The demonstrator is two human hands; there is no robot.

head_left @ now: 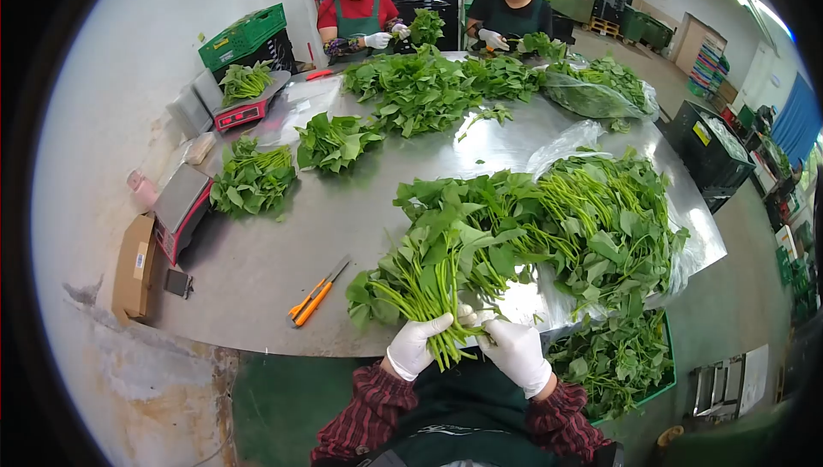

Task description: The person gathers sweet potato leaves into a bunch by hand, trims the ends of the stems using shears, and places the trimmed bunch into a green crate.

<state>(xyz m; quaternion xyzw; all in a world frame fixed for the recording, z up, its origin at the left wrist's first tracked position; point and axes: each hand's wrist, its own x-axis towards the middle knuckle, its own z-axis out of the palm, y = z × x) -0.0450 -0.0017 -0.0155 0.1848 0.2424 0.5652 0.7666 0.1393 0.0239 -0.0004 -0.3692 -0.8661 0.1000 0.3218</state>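
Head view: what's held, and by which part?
A leafy bunch, by its lower stems, in the left grip; whether the right grip beside it also holds stems is unclear.

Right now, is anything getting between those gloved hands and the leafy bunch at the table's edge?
Nothing visible: the left hand already grips the bunch, and the right hand is at its stems. The orange-handled tool lies off to the left.

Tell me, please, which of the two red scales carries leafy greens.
The farther scale, near the green crate: greens lie on it; the nearer scale is bare.
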